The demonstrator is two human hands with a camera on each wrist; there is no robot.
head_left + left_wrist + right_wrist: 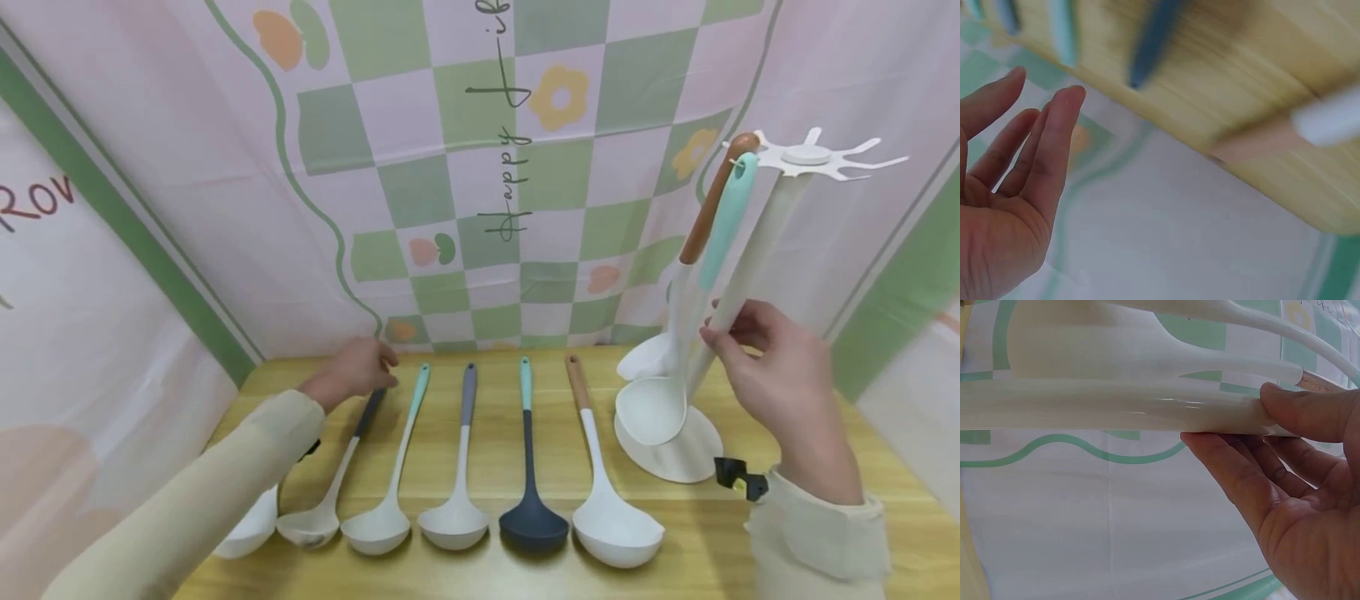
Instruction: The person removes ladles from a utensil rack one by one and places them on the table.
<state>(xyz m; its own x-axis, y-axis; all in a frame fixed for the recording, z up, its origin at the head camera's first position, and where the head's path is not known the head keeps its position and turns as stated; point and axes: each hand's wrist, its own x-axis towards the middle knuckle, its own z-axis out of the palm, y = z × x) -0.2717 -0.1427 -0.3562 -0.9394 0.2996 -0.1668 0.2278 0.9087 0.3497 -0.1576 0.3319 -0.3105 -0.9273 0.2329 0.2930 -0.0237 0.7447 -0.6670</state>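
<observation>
My right hand [776, 367] pinches the white pole of a utensil stand [765, 242], thumb on one side and fingers on the other. From the stand's spoked top hang a ladle with a mint handle [726, 221] and a white utensil with a brown handle [705, 221]. Over at the left, my left hand [354, 367] is just above the handle end of a ladle with a dark handle [369, 414]. In the left wrist view that hand's fingers [1054, 144] are nearly straight, with nothing between them.
On the wooden table [420, 575] several ladles lie in a row, including a dark-bowled one [533, 525] and a brown-handled white one [615, 529]. My left sleeve partly covers the leftmost white ladle [251, 529]. A patterned cloth [480, 167] hangs behind the table.
</observation>
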